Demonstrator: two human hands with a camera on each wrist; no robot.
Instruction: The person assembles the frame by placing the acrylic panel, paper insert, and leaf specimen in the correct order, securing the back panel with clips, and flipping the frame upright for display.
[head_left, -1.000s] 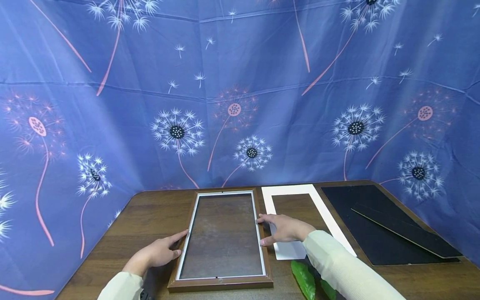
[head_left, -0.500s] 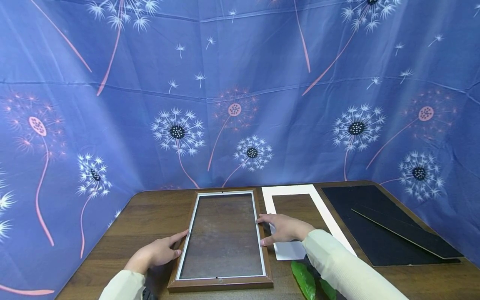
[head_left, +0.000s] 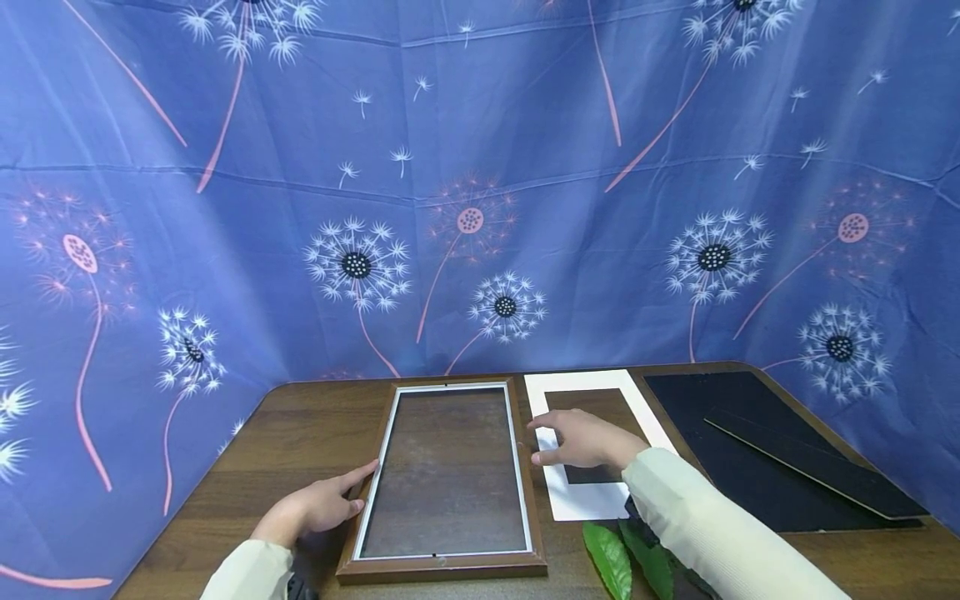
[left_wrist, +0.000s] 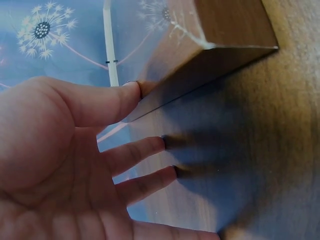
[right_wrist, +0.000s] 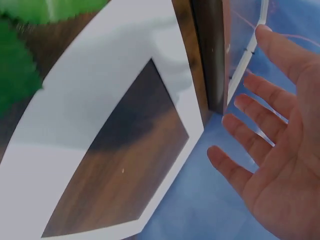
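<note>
A brown picture frame (head_left: 441, 568) with a white inner edge and a see-through pane lies flat on the wooden table. My left hand (head_left: 309, 510) rests against its left side, thumb and index finger touching the wood; in the left wrist view the thumb lies at the frame's edge and other fingertips touch the tabletop. My right hand (head_left: 583, 437) hovers over the white mat board (head_left: 588, 502), to the right of the frame and apart from it. Its fingers are extended with nothing between them, as the right wrist view confirms (right_wrist: 280, 135).
Two black boards lie at the right, a narrower one (head_left: 813, 467) tilted across a large flat one (head_left: 697, 400). Green leaves (head_left: 609, 557) lie at the front, below the mat board. A blue dandelion-print cloth (head_left: 480, 167) hangs behind the table (head_left: 247, 467).
My right hand has let go of the frame's right side and moved right and slightly up, over the mat board. My left hand and the frame have stayed put.
</note>
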